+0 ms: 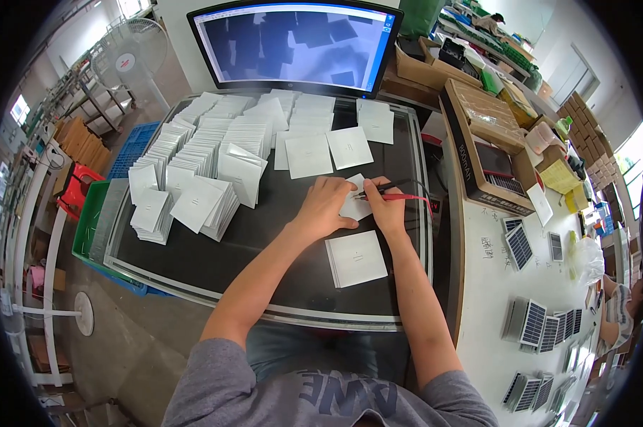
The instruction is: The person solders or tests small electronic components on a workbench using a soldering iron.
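A thin white square panel [351, 208] lies on the dark tabletop [293, 213] between my hands. My left hand [324, 207] grips its left side, fingers along the far edge and thumb near the close edge. In my right hand [386, 208] are a pair of test probes [385, 191], one with a red lead and one with a black lead; their tips point at the panel's middle. Closer to me lies a small stack of white panels [357, 259]. Beyond my hands are two loose white panels [349, 147] [309, 156].
Many stacked white panels [197, 153] cover the table's left and back. A monitor [296, 46] stands behind. At right, a white table [489, 285] carries small solar panels [534, 323] and a cardboard box [489, 146]. A green bin [90, 224] is left; another person's arm [610, 324] shows far right.
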`<act>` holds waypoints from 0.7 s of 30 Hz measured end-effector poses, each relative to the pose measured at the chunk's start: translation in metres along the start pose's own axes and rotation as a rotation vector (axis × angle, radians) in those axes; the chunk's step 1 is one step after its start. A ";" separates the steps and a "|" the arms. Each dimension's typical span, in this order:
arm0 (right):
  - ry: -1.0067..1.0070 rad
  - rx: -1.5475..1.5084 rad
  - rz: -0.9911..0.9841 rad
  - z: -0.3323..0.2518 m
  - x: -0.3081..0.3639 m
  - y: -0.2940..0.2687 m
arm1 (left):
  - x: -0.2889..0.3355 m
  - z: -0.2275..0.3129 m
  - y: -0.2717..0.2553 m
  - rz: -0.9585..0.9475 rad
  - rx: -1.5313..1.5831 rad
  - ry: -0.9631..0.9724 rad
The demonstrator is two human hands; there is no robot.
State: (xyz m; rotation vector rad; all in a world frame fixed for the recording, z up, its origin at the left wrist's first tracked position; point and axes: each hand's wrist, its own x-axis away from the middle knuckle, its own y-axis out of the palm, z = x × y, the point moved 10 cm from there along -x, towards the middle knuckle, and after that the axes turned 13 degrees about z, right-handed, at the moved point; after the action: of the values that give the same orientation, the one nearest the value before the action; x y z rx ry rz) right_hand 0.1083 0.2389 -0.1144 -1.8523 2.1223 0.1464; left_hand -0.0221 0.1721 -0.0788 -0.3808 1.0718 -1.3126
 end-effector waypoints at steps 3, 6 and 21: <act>0.043 -0.021 -0.030 0.001 0.002 0.005 | 0.002 -0.003 -0.001 0.005 -0.002 -0.009; 0.090 -0.204 -0.012 0.004 -0.002 -0.001 | -0.001 -0.004 0.000 0.036 -0.023 0.009; 0.344 -0.515 0.181 0.028 -0.013 -0.029 | -0.020 0.005 0.017 -0.264 -0.115 0.012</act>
State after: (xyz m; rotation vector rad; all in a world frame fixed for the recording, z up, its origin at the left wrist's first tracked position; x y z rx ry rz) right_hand 0.1426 0.2545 -0.1335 -2.0710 2.6881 0.4889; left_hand -0.0063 0.1935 -0.0812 -0.6181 1.1382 -1.4896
